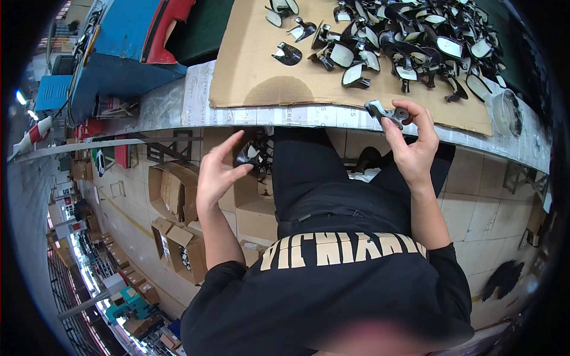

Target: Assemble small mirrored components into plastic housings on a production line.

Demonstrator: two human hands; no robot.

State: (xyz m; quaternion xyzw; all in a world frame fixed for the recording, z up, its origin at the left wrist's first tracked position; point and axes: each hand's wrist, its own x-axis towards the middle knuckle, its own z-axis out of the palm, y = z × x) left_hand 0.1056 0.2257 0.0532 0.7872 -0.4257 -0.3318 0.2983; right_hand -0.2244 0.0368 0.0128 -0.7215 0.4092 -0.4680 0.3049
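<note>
My right hand [414, 139] is closed at the table's front edge, pinching a glossy black shoe-heel-like piece [389, 115] between thumb and fingers. Light glints off the piece, and a round part of it shows beside the fingertips. My left hand [219, 172] is raised over the floor in front of the table, thumb and fingers apart, with nothing in it. Beyond the right hand, a heap of similar black pieces [409, 53] with pale oval faces covers much of the cardboard sheet [255, 65]. One black piece [287, 54] lies apart, left of the heap.
A clear round roll [506, 113], maybe tape, sits at the table's right end. A blue machine [119, 53] with a red part [166, 32] stands at the left. Below, more black pieces [256, 154] fill a container near my left hand. Cardboard boxes [173, 191] stand on the floor.
</note>
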